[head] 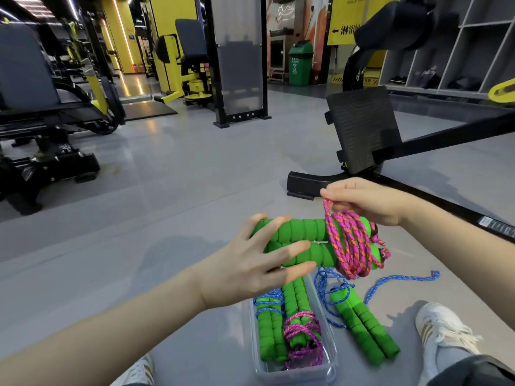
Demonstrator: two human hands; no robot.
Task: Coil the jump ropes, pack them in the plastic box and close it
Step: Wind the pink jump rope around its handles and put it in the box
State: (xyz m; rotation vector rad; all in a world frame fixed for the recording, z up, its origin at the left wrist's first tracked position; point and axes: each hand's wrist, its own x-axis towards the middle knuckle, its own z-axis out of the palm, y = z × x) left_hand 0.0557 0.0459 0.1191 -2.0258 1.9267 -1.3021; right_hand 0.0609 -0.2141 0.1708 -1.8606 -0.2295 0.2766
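Observation:
My left hand [250,260] grips the two green foam handles [306,238] of a jump rope, held level above the floor. Its pink-orange rope [351,243] is wound around the handles' right ends. My right hand [367,201] pinches a loop of that rope just above the coil. Below stands a clear plastic box [331,355] without a lid on it, holding a blue-roped bundle [269,327] and a pink-roped bundle [301,327] with green handles. Right of the box, a third green-handled rope [362,327] lies on the floor, its blue cord [401,282] loose.
My white sneaker [440,327] rests on the grey floor at the right, another sneaker [139,371] at the bottom left. A black exercise machine with a footplate [362,126] stands just behind my right hand. More gym machines [41,112] fill the left.

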